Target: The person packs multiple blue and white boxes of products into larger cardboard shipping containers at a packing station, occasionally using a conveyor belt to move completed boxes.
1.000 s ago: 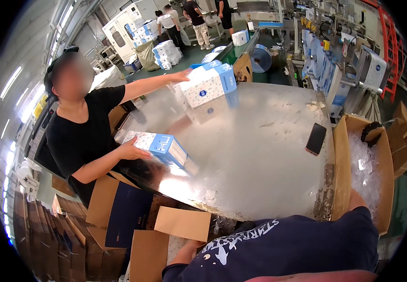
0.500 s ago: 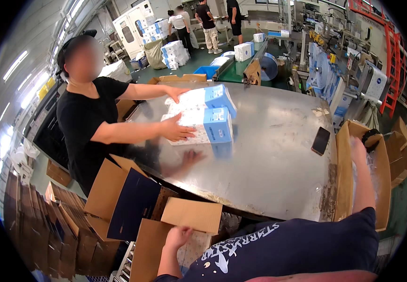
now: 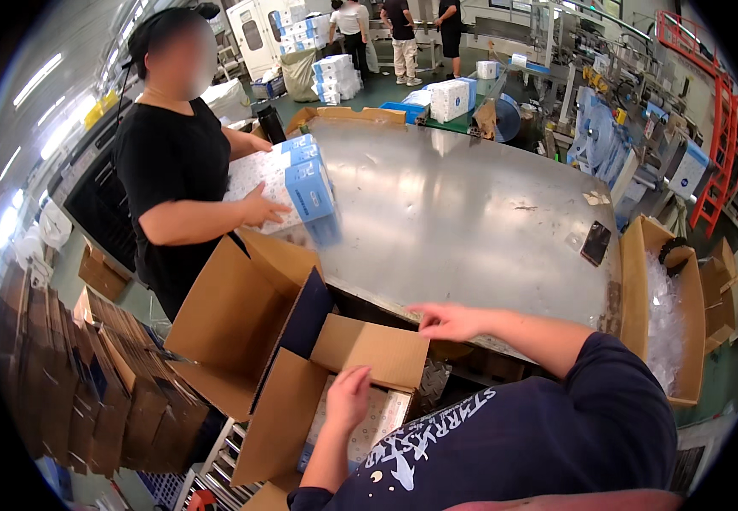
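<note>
My left hand (image 3: 349, 399) hovers over an open brown carton (image 3: 277, 417), its fingers drawn together; whether something small is between them I cannot make out. Inside the carton lie white, patterned packs (image 3: 375, 419), partly covered by my arm. My right hand (image 3: 450, 322) is at the metal table's near edge, beside the carton's raised flap (image 3: 369, 351), index finger stretched out and no object visible in it. Across the table, a co-worker's two hands (image 3: 264, 209) hold white-and-blue packs (image 3: 288, 183) over the table's left end.
A second open carton (image 3: 233, 328) with a dark blue side adjoins mine. Flat cardboard (image 3: 122, 400) is stacked at left, beside rollers (image 3: 216, 456). On the metal table (image 3: 471, 221) lies a black phone (image 3: 595, 244). A long box (image 3: 635, 315) of clear plastic (image 3: 665, 315) stands at right.
My right hand has come out of the long box of clear plastic, over to the carton flap. The co-worker has pulled the packs leftward. My view has shifted slightly.
</note>
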`<state>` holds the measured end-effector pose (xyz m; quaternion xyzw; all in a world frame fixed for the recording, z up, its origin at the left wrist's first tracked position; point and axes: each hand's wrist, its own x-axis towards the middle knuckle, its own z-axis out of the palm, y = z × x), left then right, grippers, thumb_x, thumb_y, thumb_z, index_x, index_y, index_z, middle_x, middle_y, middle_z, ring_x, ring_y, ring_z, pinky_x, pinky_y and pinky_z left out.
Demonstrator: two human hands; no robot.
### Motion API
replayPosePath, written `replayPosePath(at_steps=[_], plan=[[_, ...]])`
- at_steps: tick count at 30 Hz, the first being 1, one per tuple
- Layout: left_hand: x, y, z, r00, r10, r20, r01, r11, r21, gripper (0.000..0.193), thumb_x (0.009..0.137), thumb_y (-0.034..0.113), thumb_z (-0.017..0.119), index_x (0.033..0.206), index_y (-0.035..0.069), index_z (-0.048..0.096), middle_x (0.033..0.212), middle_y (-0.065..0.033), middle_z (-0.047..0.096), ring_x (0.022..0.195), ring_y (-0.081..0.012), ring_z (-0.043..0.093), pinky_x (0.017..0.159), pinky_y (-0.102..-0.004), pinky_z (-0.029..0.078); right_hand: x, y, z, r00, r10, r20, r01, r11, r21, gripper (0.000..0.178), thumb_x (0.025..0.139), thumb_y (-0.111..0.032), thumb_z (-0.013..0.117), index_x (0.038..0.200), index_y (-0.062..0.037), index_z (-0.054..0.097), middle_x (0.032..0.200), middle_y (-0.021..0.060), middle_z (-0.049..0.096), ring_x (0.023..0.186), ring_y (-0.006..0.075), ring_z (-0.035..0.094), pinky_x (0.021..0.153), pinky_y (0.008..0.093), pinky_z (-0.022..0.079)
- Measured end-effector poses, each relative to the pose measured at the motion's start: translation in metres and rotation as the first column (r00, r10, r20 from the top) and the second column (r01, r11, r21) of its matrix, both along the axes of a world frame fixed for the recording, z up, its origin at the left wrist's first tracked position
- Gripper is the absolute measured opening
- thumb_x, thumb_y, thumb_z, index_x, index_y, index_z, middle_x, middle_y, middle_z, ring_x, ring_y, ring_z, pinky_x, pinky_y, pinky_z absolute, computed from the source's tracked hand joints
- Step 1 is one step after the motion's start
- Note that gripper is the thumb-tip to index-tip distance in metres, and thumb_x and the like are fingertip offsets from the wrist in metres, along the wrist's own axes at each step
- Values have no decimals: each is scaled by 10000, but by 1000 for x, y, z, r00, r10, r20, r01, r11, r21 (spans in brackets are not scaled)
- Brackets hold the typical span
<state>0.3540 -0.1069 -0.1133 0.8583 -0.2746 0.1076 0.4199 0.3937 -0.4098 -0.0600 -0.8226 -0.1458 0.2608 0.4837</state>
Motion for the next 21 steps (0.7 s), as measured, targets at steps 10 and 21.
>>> replayPosePath(at_steps=[10, 21], plan=[[-44, 104, -238, 789, 523, -321, -467, 851, 238, 221, 816, 101, 584, 1000, 40, 689, 902, -168, 657, 867, -296, 608, 787, -381, 481, -42, -37, -97, 900, 13, 435, 349, 575, -740, 736, 818, -480, 584, 1433, -188, 306, 1524, 110, 192, 1424, 283, 118, 1131, 511, 116], [-35, 67, -205, 398, 315, -862, -825, 533, -186, 83, 746, -1, 658, 727, 3, 578, 708, -74, 601, 651, -163, 565, 573, -312, 481, -49, -38, -104, 896, 3, 444, 361, 576, -734, 729, 796, -462, 613, 1415, -189, 341, 1511, 104, 228, 1418, 275, 142, 1132, 497, 127]])
